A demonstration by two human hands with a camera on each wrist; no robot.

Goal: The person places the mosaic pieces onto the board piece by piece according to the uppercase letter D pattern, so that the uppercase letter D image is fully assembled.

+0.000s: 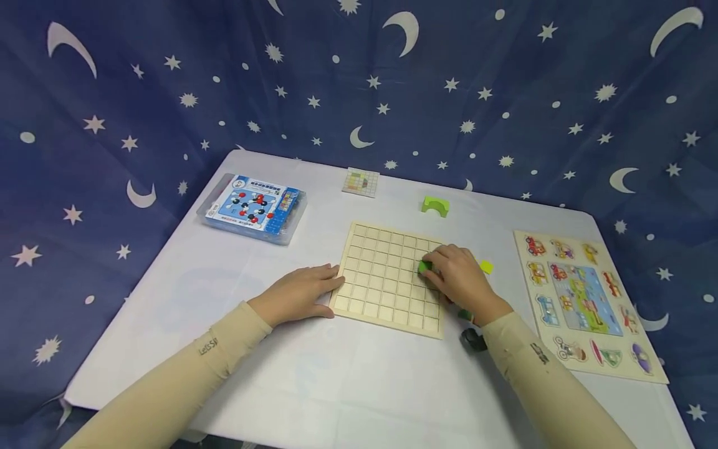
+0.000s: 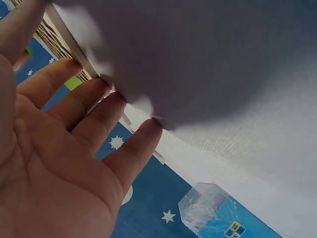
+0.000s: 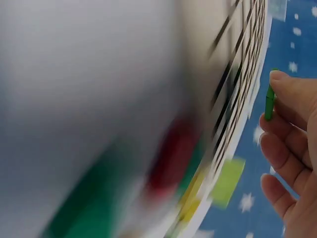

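Observation:
A square wooden grid board (image 1: 374,282) lies in the middle of the white table. My left hand (image 1: 305,293) rests at its left edge, fingers extended and touching the rim, as the left wrist view shows too. Over the right side of the board, my right hand (image 1: 462,274) pinches a small green block (image 1: 424,267) between thumb and index finger. In the right wrist view that green block (image 3: 269,99) looks thin, seen edge-on, with the other fingers loosely bent. A yellow block (image 1: 486,267) and a dark green block (image 1: 465,315) lie near the right hand.
Behind the board are a pattern card (image 1: 361,182) and a bright green arch block (image 1: 435,206). A clear plastic box with a molecule picture (image 1: 252,209) sits back left. On the right lies a vehicle puzzle board (image 1: 589,305). A blurred red piece (image 3: 173,153) shows in the right wrist view.

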